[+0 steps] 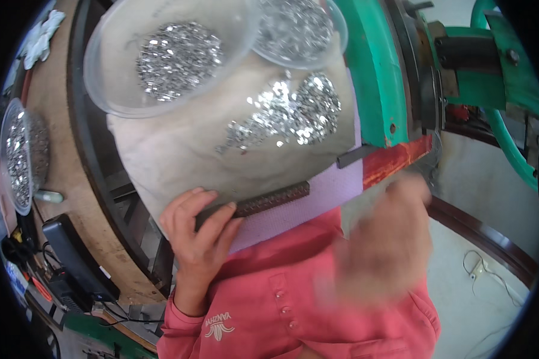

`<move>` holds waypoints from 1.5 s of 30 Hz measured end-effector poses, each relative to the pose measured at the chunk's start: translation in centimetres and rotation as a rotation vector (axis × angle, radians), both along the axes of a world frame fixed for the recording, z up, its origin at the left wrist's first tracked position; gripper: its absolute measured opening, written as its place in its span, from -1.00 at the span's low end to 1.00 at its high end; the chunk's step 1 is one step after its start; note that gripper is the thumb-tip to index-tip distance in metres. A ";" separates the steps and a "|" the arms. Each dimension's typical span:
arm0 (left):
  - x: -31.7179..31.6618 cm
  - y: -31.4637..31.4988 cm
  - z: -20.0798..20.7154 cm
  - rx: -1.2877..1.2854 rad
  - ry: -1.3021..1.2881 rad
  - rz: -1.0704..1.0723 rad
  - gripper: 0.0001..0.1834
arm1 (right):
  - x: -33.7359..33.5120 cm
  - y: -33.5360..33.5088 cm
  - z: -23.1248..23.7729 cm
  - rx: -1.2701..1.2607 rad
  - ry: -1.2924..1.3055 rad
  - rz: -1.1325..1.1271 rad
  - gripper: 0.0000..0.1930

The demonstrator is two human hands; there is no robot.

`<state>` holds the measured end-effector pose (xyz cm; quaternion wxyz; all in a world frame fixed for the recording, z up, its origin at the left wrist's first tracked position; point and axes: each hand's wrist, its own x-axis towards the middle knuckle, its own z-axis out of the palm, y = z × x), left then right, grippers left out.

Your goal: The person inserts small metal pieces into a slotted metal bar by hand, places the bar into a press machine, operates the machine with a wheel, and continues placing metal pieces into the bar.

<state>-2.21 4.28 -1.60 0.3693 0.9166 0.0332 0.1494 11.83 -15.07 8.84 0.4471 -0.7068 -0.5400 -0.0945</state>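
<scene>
Head view: bar point(275, 199) gripped at left end by left hand point(193, 230); right hand point(389, 242) blurred right of bar, grip cannot be told; clips point(317, 110) heaped beyond bar.

A slim dark bar point(276, 198), a row of small regular details along its face too fine for me to resolve remotely, lies aslant where beige cloth point(179, 157) meets lilac mat point(275, 223), right end higher in my view, left portion partly covered by the left hand point(196, 242).
</scene>
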 end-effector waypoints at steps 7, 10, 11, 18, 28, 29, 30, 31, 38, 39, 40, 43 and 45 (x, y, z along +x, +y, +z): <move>-0.3 -0.3 0.4 0.018 0.011 0.000 -0.65 | 4.1 -0.8 -3.4 -0.537 0.210 -0.019 -0.78; -0.1 -0.3 0.5 0.016 0.006 -0.003 -0.66 | 4.7 -0.5 -4.4 -0.600 0.226 0.038 -0.81; -0.1 -0.3 0.5 0.013 0.002 -0.004 -0.66 | 4.9 -0.4 -4.7 -0.616 0.223 0.058 -0.85; 0.0 -0.3 0.5 0.008 0.003 0.001 -0.67 | 5.3 0.0 -5.3 -0.647 0.237 0.105 -0.88; 0.0 -0.4 0.5 0.014 -0.017 0.002 -0.66 | 5.0 0.0 -5.2 -0.647 0.221 0.131 -0.87; -0.1 -0.4 0.5 0.015 -0.016 0.003 -0.66 | 4.9 0.0 -5.3 -0.645 0.213 0.139 -0.87; -0.1 -0.4 0.5 0.013 -0.017 -0.001 -0.66 | 4.9 0.0 -5.3 -0.646 0.213 0.135 -0.87; -0.1 -0.4 0.5 0.020 -0.017 -0.001 -0.66 | 4.8 0.1 -5.3 -0.650 0.209 0.141 -0.87; 0.0 -0.4 0.3 0.024 -0.034 0.000 -0.65 | 4.6 0.2 -5.3 -0.652 0.209 0.151 -0.89; 0.0 -0.4 0.3 0.023 -0.037 -0.006 -0.65 | 4.6 0.2 -5.3 -0.652 0.209 0.144 -0.89; 0.0 -0.4 0.4 0.023 -0.033 -0.004 -0.64 | 4.8 0.2 -5.4 -0.646 0.241 0.161 -0.90; -0.1 -0.4 0.4 0.020 -0.028 -0.001 -0.64 | 5.4 -0.1 -5.5 -0.612 0.318 0.178 -0.93; -0.1 -0.4 0.4 0.017 -0.024 0.001 -0.63 | 5.8 -0.3 -5.4 -0.583 0.364 0.180 -0.94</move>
